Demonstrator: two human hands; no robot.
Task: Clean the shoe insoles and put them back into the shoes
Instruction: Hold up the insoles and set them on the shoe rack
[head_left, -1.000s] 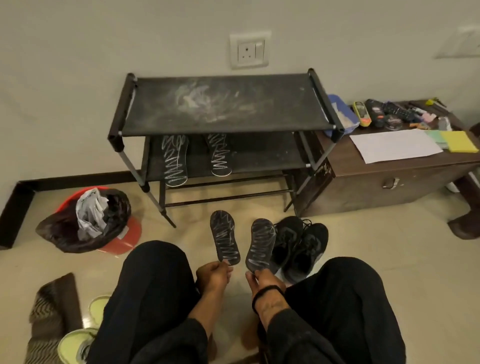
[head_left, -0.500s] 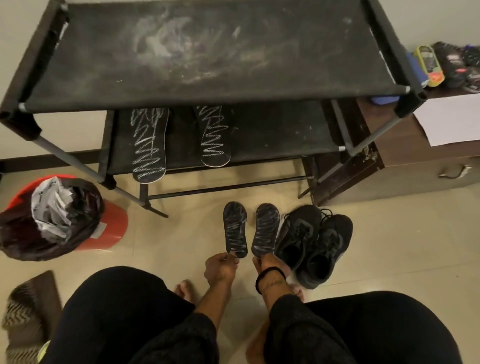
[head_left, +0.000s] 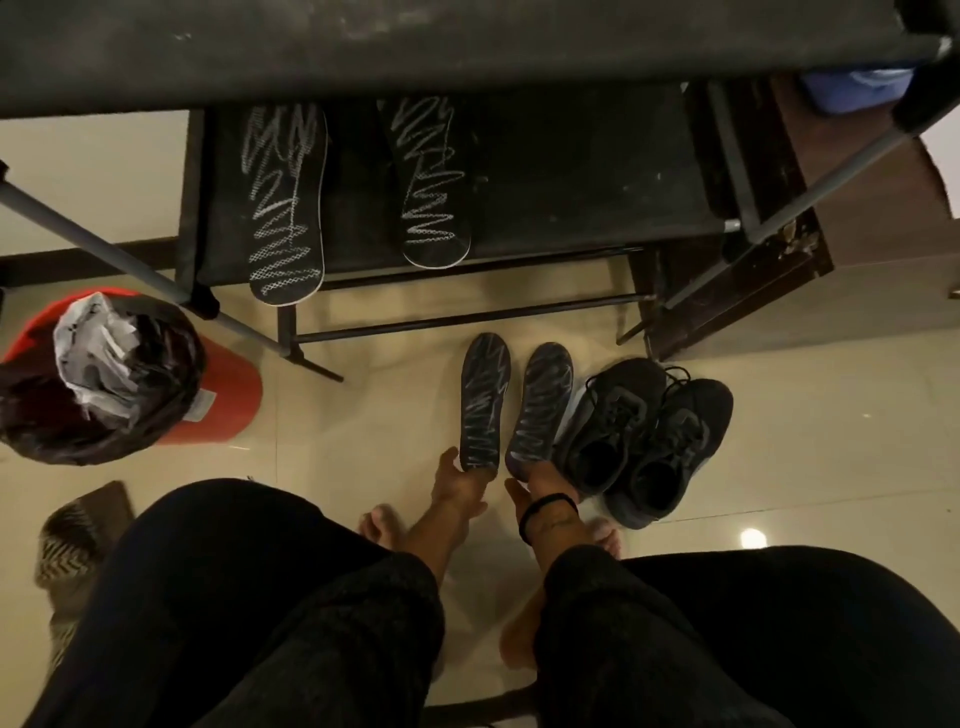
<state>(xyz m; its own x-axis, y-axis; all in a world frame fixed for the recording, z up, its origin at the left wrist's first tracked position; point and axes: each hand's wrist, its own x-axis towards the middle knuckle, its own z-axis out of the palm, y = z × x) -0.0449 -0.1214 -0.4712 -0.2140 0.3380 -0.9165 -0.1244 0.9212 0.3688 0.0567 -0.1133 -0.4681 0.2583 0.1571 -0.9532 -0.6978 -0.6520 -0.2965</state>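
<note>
Looking down: a seated person's dark-trousered knees fill the lower part of the head view, both forearms reaching to a pale tiled floor (head_left: 779, 467).
Left hand: the left hand (head_left: 460, 486) pinches the heel end of the left insole (head_left: 484, 402); its grip is grasping that insole.
Right hand: the right hand (head_left: 535, 480), with a black band (head_left: 545, 512) round the wrist, holds the heel end of the right insole (head_left: 540, 408); its grip is grasping that insole.
Held insoles: both are dark with pale zigzag markings, side by side and close together, toes pointing away from the person. Whether their toes touch the floor cannot be told.
Shoes: a pair of black lace-up shoes (head_left: 649, 436) stands on the floor just right of the right insole, the two shoes touching each other, openings facing up.
Shoe rack: a black shoe rack (head_left: 467, 47) with grey metal legs stands beyond the hands; its dusty top shelf crosses the upper edge of the view.
Lower shelf: two more dark insoles with white zigzag markings lie there, one to the left (head_left: 285, 202) overhanging the front edge, one to the right (head_left: 431, 182).
Bin: a red bin (head_left: 223, 395) lined with a black bag and holding crumpled paper sits at the left.
Cabinet: a brown wooden cabinet (head_left: 857, 208) stands to the right of the rack.
Mat: a patterned mat (head_left: 78, 540) lies at the lower left.
</note>
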